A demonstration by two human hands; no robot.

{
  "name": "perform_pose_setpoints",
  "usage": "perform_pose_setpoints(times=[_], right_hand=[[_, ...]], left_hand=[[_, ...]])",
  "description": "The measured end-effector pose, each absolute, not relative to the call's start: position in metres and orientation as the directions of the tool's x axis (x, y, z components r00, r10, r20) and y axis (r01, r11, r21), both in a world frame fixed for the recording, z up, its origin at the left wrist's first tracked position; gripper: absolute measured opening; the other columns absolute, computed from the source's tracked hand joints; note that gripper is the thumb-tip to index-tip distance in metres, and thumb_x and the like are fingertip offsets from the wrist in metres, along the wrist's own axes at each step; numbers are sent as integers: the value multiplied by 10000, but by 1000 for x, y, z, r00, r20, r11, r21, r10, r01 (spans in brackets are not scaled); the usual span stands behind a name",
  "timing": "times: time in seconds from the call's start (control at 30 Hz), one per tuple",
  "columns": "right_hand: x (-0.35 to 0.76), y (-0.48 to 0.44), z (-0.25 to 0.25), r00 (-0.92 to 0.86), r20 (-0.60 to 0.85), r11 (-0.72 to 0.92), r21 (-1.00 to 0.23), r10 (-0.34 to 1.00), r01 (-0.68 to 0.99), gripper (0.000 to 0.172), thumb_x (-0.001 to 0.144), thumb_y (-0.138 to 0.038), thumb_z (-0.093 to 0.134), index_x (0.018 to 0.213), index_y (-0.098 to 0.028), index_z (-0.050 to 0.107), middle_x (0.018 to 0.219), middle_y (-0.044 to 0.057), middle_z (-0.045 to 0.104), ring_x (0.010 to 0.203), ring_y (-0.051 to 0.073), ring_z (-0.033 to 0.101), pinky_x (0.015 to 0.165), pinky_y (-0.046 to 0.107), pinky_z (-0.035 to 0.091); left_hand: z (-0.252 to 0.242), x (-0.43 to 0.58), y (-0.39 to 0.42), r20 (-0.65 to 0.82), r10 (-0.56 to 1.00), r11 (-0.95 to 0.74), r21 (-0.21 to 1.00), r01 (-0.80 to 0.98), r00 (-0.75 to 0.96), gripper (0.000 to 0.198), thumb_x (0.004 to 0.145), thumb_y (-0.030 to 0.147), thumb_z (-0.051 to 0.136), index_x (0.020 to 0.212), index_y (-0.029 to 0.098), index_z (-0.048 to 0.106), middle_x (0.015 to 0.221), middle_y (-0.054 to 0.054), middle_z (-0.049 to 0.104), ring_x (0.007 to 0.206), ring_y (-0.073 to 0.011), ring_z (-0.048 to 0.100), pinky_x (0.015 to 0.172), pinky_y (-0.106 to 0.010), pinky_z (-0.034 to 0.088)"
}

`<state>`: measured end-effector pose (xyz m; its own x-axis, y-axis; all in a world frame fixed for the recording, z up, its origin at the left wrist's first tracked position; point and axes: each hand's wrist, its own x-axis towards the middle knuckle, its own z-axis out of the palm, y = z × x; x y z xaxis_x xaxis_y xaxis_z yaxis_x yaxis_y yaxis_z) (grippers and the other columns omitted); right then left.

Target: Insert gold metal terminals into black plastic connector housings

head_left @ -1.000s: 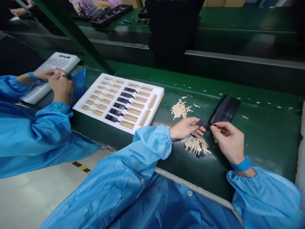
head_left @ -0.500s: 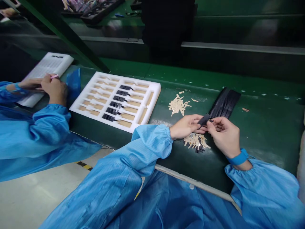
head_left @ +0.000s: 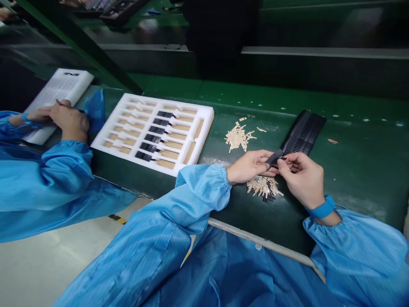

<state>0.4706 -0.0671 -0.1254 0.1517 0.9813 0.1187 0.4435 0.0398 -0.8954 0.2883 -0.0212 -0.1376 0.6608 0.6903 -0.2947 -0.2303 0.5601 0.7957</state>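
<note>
Dark flat piece [head_left: 273,159], held up over the bench and well in from the right edge: that's what I'm following from my remote seat. Widest first: the green bench [head_left: 361,179] slants across my view, near edge dropping to the right. Left of the hands sits the white foam tray [head_left: 208,114], a row of black slotted parts [head_left: 154,138] in its compartments. Next down, a black slotted strip [head_left: 302,132] just past the fingers, reaching toward the far edge. Now the hands: I see the left hand [head_left: 251,166] narrowed on the piece, and the right hand [head_left: 302,177] closed to a tight pinch. Smaller again, a beige pile [head_left: 238,136] between tray and strip, a mixed pile [head_left: 263,187] nearer the near edge. And the piece itself: between both hands, long axis slanting toward the far right corner, much like the strip. Left is nearer, touching; right has a small dark bit [head_left: 282,159] at the piece's end, separate or not, I can't tell.
</note>
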Motion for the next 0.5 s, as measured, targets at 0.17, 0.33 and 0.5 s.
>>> perform_pose_setpoints(times=[0.17,0.33,0.5], right_hand=[[471,-67,-127,149,125,44,-887,981,459,171,871,-388,736,866,-228,678,717,14,697,575,141,628,557,274,550],[472,-67,-128,145,128,48,-887,981,460,155,872,-365,742,856,-223,682,701,8,686,568,139,628,562,272,546],[471,-67,-127,146,130,46,-879,981,474,165,873,-379,741,857,-226,681,700,10,688,571,143,629,564,276,550]], left_hand=[[-137,288,-22,-276,703,524,824,-215,656,363,861,157,788,1208,123,685,1089,-133,785,991,-197,790,1009,-380,612],[-135,288,-23,-280,708,516,831,-205,649,379,847,172,802,1205,120,689,1076,-129,786,981,-188,788,1015,-378,603],[-136,288,-23,-269,705,507,838,-201,656,408,842,202,815,1221,118,686,1078,-136,783,1006,-215,788,1027,-408,598]])
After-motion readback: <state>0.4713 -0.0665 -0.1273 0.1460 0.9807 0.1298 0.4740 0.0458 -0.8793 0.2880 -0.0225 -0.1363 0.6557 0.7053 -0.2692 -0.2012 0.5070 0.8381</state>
